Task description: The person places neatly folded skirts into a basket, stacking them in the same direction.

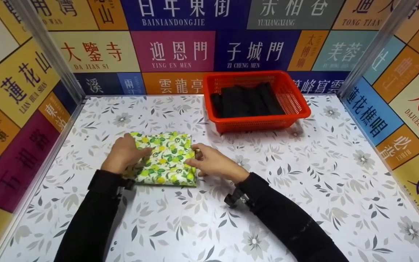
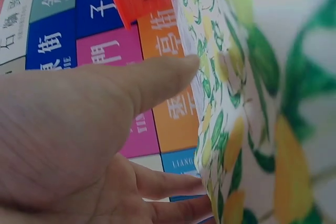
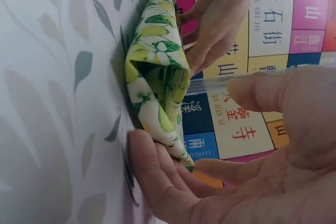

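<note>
A folded cloth (image 1: 166, 160) with a lemon-and-leaf print lies flat on the table in the head view. My left hand (image 1: 121, 153) rests at its left side, thumb reaching over the top. In the left wrist view the thumb (image 2: 163, 80) is straight and the fingertips meet the cloth (image 2: 226, 108). At the right edge is my right hand (image 1: 215, 162). The right wrist view shows its fingers (image 3: 157, 166) at the cloth's lower corner, with the thumb (image 3: 257, 90) held apart. Loose folded layers gape at that end of the cloth (image 3: 157, 51).
A red plastic basket (image 1: 253, 123) holding folded black fabric (image 1: 249, 100) stands at the back right of the table. The tabletop (image 1: 195, 225) has a grey floral print. Panels with coloured lettering (image 1: 176, 51) enclose the back and both sides.
</note>
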Available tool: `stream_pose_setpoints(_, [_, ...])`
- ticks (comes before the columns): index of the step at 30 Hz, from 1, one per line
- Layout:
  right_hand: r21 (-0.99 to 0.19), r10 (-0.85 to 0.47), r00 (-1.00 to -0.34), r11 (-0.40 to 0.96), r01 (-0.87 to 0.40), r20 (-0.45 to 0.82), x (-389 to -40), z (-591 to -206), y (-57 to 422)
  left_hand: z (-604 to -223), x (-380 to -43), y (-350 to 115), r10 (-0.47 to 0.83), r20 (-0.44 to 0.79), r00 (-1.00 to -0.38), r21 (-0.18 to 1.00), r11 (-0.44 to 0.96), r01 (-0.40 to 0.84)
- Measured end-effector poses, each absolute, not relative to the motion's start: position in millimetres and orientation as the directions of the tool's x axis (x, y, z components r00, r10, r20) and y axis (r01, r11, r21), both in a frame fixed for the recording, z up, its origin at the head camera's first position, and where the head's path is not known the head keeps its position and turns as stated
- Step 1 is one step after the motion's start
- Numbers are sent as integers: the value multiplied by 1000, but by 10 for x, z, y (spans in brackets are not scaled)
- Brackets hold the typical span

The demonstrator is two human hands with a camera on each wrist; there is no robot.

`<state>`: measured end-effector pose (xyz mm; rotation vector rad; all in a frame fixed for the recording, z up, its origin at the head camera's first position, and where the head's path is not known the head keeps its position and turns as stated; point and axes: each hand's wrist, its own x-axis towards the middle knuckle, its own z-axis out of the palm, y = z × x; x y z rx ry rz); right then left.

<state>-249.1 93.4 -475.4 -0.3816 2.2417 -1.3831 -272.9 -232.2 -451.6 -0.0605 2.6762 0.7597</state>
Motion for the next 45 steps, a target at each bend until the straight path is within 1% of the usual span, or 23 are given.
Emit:
stream_pose_setpoints(3, [-892,-451,-850,449,47,-272,-2514,-4746,983,-4521,-2715,-2250,74,-320,-944,506,856,-104])
stream_pose_setpoints(6, [-873,-436,-864,487,9,-252,-2536,-4748,1041,-4521,-2707,-2164,83,-304,-949,511,855,-89])
stream_pose_setpoints(9, [-845,-414,-883,533,-38,-221,-2551,-4754,1110,-4515,-2699,-2084,85,-322,-943,529,842,-105])
stream_pose_setpoints(13, [-828,-388,-896,559,-41,-217,-2566,-4762,1204,-4527,-2707,-2002,87,-341,-936,540,833,-119])
stream_pose_setpoints(18, [-820,-371,-898,572,-22,-235,-2570,-4783,1331,-4591,-2716,-1914,158,-308,-938,581,812,-54])
stream_pose_setpoints(21, [-812,-364,-901,583,-25,-234,-2566,-4799,1426,-4639,-2703,-1869,208,-300,-931,641,766,-36])
stream_pose_setpoints(28, [-778,-352,-910,626,-57,-217,-2529,-4830,1699,-4728,-2676,-1750,299,-339,-892,808,578,-113])
stream_pose_setpoints(33, [-786,-360,-910,614,-65,-206,-2474,-4836,1902,-4782,-2679,-1591,320,-339,-885,845,516,-137])
stream_pose_setpoints(37, [-805,-355,-906,592,-27,-231,-2434,-4835,2046,-4810,-2639,-1466,312,-348,-884,861,480,-170])
stream_pose_setpoints(40, [-812,-361,-899,584,-11,-247,-2407,-4837,2128,-4848,-2591,-1397,325,-321,-890,874,464,-146])
stream_pose_setpoints(45, [-809,-367,-898,587,-21,-242,-2376,-4832,2243,-4875,-2516,-1330,380,-241,-893,888,457,-46])
